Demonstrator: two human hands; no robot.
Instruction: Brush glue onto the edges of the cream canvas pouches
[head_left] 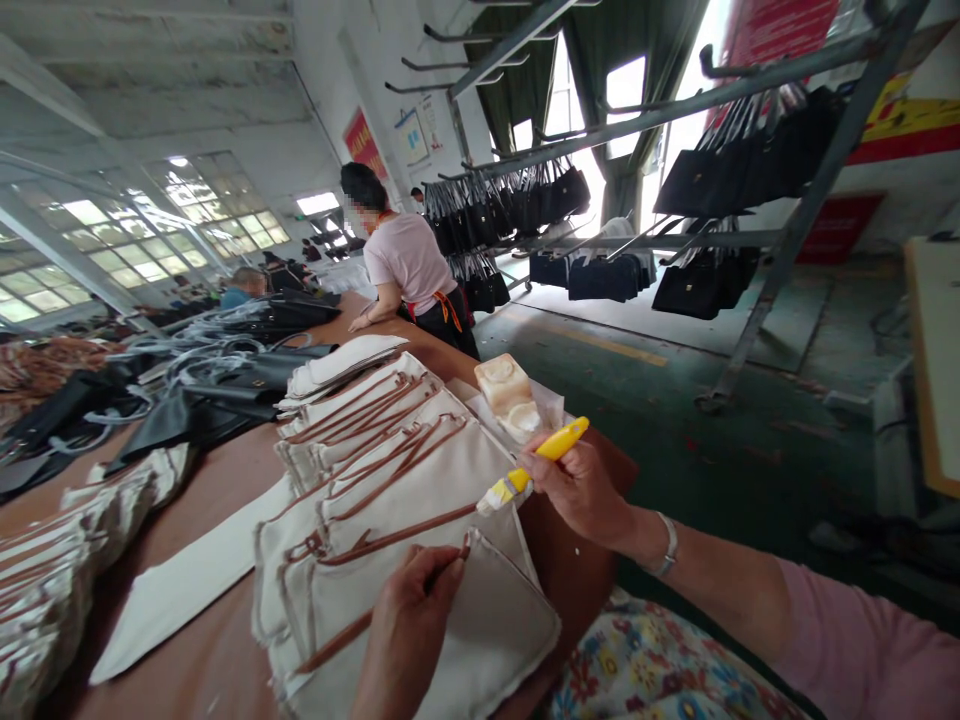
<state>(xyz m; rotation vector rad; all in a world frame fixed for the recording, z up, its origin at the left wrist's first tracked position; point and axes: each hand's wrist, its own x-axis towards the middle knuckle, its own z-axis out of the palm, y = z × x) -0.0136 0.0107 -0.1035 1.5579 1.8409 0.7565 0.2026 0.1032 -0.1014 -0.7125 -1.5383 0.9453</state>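
My right hand (581,490) grips a yellow-handled brush (551,447) whose bristles carry white paste. The bristle end hovers over or touches a cream fabric piece with brown trim; I cannot tell which. Below it, my left hand (412,620) pinches the end of a brown strip (463,548) at the edge of the nearest cream fabric pouch (502,610). Several similar cream pieces (420,470) overlap in a row running away from me. Behind the brush stands a cut-open plastic container (504,383) with white paste at its mouth.
On the brown table (217,640), more cream pieces (45,570) pile up at left, with black bags (217,395) farther back. A co-worker (412,250) leans on the table's far side. A metal rack (795,200) hung with dark bags stands on the right.
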